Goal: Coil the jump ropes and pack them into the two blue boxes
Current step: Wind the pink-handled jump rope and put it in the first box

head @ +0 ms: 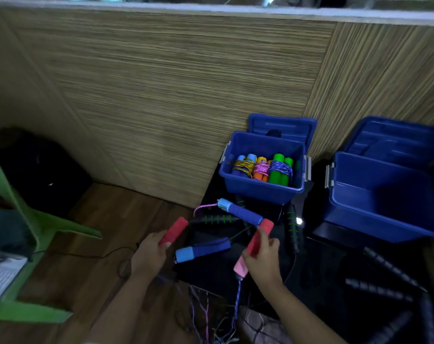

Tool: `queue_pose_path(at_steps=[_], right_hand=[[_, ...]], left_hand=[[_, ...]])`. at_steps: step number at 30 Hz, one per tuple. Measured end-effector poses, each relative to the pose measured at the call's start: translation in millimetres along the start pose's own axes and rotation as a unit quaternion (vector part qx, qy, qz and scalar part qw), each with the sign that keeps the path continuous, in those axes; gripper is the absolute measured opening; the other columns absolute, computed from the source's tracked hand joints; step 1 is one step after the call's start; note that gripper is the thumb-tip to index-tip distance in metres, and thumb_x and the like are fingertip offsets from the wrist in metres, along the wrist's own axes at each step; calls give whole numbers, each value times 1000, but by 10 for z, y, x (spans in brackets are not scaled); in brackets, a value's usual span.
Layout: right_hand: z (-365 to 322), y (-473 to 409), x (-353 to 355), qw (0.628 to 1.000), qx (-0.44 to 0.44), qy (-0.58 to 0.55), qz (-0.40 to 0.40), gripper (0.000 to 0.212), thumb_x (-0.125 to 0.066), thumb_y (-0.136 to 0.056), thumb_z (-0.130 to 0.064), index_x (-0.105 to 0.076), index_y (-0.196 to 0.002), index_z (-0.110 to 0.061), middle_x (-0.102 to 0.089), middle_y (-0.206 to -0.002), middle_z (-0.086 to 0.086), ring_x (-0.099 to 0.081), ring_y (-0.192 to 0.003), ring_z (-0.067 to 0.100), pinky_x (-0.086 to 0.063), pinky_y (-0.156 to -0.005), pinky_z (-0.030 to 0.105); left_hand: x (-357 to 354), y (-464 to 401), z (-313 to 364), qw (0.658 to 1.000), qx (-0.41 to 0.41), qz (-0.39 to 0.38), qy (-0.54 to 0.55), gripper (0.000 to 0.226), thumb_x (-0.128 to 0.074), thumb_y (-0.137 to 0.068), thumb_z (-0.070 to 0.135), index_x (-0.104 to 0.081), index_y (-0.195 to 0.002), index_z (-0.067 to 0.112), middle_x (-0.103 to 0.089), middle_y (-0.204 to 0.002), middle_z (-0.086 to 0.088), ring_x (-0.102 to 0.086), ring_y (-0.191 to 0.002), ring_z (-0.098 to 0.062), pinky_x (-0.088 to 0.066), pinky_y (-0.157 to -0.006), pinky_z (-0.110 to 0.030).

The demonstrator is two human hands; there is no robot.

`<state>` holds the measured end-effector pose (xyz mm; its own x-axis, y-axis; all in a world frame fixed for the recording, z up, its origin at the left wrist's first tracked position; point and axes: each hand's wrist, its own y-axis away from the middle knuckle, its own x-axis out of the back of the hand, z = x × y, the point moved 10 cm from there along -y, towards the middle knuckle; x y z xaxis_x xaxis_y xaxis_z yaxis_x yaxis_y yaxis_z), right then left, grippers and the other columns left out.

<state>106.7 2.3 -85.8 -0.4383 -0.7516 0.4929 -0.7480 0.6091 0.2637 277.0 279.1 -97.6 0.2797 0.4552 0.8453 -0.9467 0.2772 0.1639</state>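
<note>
My left hand (150, 254) grips one red foam handle (174, 230) of a jump rope. My right hand (263, 259) grips the other red handle (260, 235), whose pink end and purple cord (237, 297) hang below it. Two blue-handled rope ends lie on the dark surface between and beyond my hands: one blue handle (239, 211) with a pink cord and another blue handle (202, 250) nearer me. The left blue box (260, 191) holds three coiled ropes (261, 170). The right blue box (375, 217) stands open with nothing visible inside.
Black ropes with green bands (292, 228) and black ribbed handles (387, 269) lie on the dark surface. Loose cords tangle near my lap (206, 316). A green plastic chair (37, 234) stands at the left on the wooden floor. A striped wall panel (173, 95) rises behind the boxes.
</note>
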Motion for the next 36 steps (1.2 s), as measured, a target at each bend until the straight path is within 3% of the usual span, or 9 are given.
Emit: queue_pose_path(at_steps=[3, 8, 13, 16, 22, 28, 31, 33, 36], right_hand=[[39, 59, -29, 1000, 1, 3, -9, 72, -63, -83, -5, -30, -144, -20, -30, -115, 5, -47, -87, 16, -39, -86, 24], [40, 138, -81, 999, 18, 6, -31, 71, -63, -82, -4, -33, -143, -22, -31, -123, 9, -47, -95, 18, -40, -93, 26], [-42, 232, -98, 990, 112, -25, -85, 72, -65, -80, 0, -38, -139, -30, -41, -105, 6, -53, -83, 17, -40, -74, 9], [-89, 296, -19, 981, 139, -70, -113, 72, -68, -78, 0, -40, -136, -33, -52, -104, -2, -58, -78, 15, -47, -71, 13], [127, 217, 442, 986, 86, -132, -50, 39, -68, -81, -5, -57, -107, -31, -68, -99, -5, -64, -85, 14, -50, -75, 23], [664, 191, 922, 988, 32, -149, -14, 35, -67, -83, -12, -63, -117, -18, -70, -105, -3, -66, -93, 14, -51, -86, 30], [953, 165, 1012, 980, -14, -198, 0, 30, -68, -84, -24, -62, -114, -24, -69, -109, -2, -65, -98, 16, -50, -87, 32], [1090, 129, 1015, 967, -50, -248, 5, 21, -61, -89, -8, -61, -107, -19, -66, -112, 7, -63, -98, 20, -49, -86, 32], [1252, 74, 1002, 958, -84, -275, 18, 24, -58, -87, 5, -61, -103, -12, -65, -111, 16, -61, -100, 27, -51, -85, 32]], left_hand=[[122, 205, -130, 997, 39, 33, 59, 34, -62, -92, 14, -62, -124, 4, -64, -115, -20, -61, -107, -36, -44, -88, -38], [-5, 451, -6, 990, 77, 9, 119, 30, -60, -94, 19, -64, -120, 7, -67, -115, -18, -61, -106, -32, -39, -84, -29], [-198, 641, 368, 974, 91, 24, 205, 27, -69, -88, 20, -69, -111, 7, -70, -105, -11, -64, -100, -25, -40, -82, -22], [-424, 713, 815, 962, 56, -12, 266, 18, -72, -85, 14, -68, -101, 10, -66, -91, -2, -61, -90, -18, -47, -78, -21], [-841, 762, 1628, 943, 10, -59, 327, 16, -70, -86, 13, -59, -97, 18, -63, -90, -3, -60, -88, -17, -44, -68, -9], [-1390, 879, 2279, 931, -3, -133, 341, 54, -67, -88, 19, -40, -133, 30, -61, -87, -6, -68, -86, -32, -58, -65, -50], [-1669, 925, 2387, 917, 22, -159, 367, 53, -68, -87, 22, -37, -124, 43, -62, -96, -14, -68, -89, -32, -58, -67, -56], [-1820, 949, 2400, 911, 42, -179, 369, 50, -67, -85, 23, -37, -117, 47, -61, -98, -10, -67, -92, -31, -57, -70, -58], [-1932, 994, 2404, 902, 53, -216, 369, 48, -59, -93, 12, -36, -129, 34, -58, -98, -10, -65, -95, -34, -57, -72, -57]])
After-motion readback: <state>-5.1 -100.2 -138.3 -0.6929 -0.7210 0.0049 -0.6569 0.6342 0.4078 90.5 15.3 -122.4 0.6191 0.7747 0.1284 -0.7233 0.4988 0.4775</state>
